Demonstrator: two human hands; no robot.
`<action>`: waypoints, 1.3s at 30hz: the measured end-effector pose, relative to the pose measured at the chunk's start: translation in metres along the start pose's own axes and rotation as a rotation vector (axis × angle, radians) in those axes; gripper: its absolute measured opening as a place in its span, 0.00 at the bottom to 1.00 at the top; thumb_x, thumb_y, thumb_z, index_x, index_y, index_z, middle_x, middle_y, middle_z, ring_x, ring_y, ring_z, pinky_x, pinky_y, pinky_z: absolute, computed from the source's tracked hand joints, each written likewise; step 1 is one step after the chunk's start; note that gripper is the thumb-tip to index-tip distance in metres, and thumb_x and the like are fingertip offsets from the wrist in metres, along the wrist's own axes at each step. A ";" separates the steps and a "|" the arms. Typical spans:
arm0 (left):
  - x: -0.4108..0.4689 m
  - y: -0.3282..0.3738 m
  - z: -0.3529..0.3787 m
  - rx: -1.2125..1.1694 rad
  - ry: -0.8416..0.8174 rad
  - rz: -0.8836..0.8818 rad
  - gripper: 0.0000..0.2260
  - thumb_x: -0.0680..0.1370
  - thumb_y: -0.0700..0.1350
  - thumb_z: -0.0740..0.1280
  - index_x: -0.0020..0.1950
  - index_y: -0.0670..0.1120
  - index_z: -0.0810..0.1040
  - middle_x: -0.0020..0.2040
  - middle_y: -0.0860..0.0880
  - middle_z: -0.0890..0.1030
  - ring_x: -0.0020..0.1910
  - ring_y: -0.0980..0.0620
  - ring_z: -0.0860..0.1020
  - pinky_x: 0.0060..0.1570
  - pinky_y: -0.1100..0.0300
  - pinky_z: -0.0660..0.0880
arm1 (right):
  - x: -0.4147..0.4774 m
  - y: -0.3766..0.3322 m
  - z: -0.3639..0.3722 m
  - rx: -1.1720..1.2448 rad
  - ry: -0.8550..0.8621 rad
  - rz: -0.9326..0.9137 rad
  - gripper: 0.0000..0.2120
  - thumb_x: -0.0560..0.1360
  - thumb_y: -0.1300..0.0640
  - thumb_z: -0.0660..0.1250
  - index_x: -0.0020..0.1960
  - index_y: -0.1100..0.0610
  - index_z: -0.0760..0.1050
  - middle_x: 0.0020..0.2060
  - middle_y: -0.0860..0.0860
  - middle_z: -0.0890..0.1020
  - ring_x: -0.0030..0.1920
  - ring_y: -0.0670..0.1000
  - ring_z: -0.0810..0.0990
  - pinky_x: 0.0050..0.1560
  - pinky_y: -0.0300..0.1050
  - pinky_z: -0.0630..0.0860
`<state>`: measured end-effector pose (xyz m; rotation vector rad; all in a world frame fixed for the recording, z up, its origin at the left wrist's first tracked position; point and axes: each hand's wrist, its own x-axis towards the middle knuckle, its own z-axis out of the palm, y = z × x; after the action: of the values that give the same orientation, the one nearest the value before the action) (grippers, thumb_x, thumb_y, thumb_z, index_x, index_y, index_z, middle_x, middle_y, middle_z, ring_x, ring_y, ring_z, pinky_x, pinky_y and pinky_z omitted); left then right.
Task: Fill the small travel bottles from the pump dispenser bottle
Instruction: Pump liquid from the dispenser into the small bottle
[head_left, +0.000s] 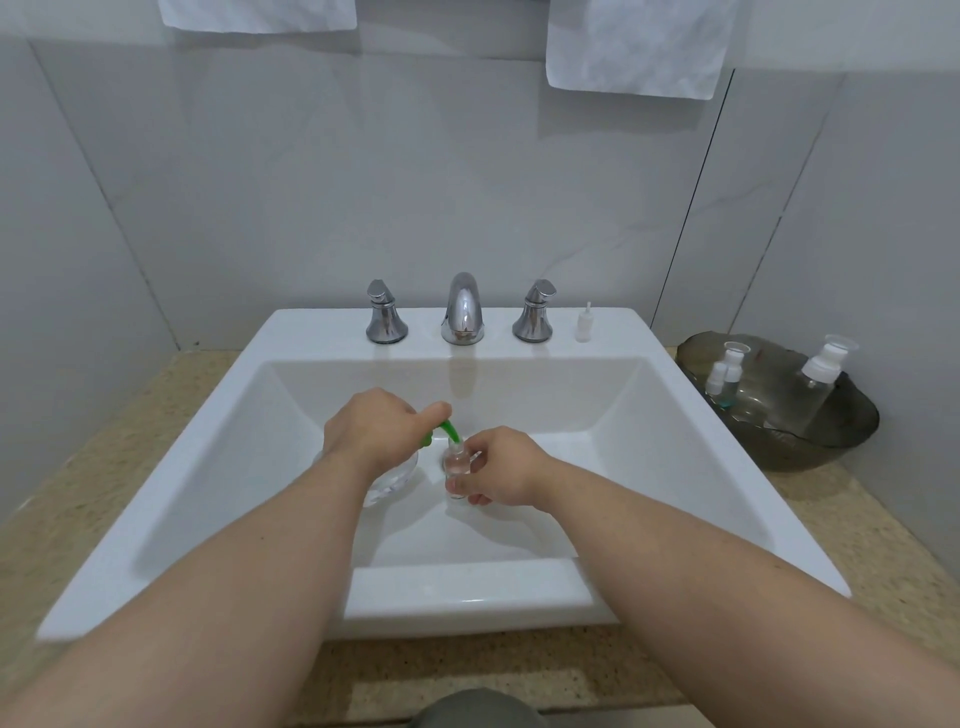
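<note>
Inside the white sink (675, 415), my left hand (371, 431) lies curled over the green pump head (445, 432) of a clear dispenser bottle (387, 480), most of which is hidden under the hand. The green spout points down into the open mouth of a small clear travel bottle (457, 467). My right hand (501, 473) pinches that small bottle upright, just right of the dispenser. A small white cap with a nozzle (583, 325) stands on the sink's back ledge.
A chrome faucet (462, 309) with two handles (385, 319) (535, 312) sits on the back ledge. At the right, a dark translucent bowl (831, 447) on the speckled counter (883, 545) holds other white-capped travel bottles (727, 374) (821, 379). White towels (639, 47) hang above.
</note>
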<state>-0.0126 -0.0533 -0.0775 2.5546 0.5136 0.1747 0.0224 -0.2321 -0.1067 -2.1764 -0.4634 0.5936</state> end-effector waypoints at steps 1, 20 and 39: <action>-0.001 0.000 -0.001 -0.009 -0.004 0.004 0.28 0.76 0.69 0.64 0.31 0.46 0.81 0.31 0.52 0.79 0.37 0.49 0.77 0.38 0.57 0.70 | 0.000 0.000 0.000 -0.003 0.003 -0.002 0.12 0.74 0.57 0.77 0.56 0.56 0.80 0.45 0.53 0.84 0.44 0.56 0.87 0.57 0.53 0.83; 0.002 0.003 0.001 0.006 0.037 -0.042 0.27 0.75 0.64 0.65 0.35 0.40 0.82 0.33 0.47 0.79 0.35 0.46 0.77 0.36 0.57 0.69 | 0.000 0.000 0.001 -0.001 0.002 -0.010 0.11 0.74 0.56 0.77 0.54 0.57 0.80 0.42 0.53 0.84 0.39 0.52 0.85 0.56 0.52 0.83; 0.002 0.003 0.000 0.006 0.051 -0.048 0.22 0.73 0.62 0.64 0.35 0.47 0.86 0.36 0.48 0.84 0.39 0.46 0.81 0.41 0.57 0.75 | -0.003 -0.003 0.000 -0.002 0.001 -0.017 0.13 0.74 0.57 0.77 0.56 0.59 0.80 0.44 0.54 0.84 0.39 0.51 0.84 0.55 0.50 0.84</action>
<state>-0.0098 -0.0550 -0.0754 2.5467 0.5948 0.2217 0.0192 -0.2317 -0.1039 -2.1719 -0.4822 0.5831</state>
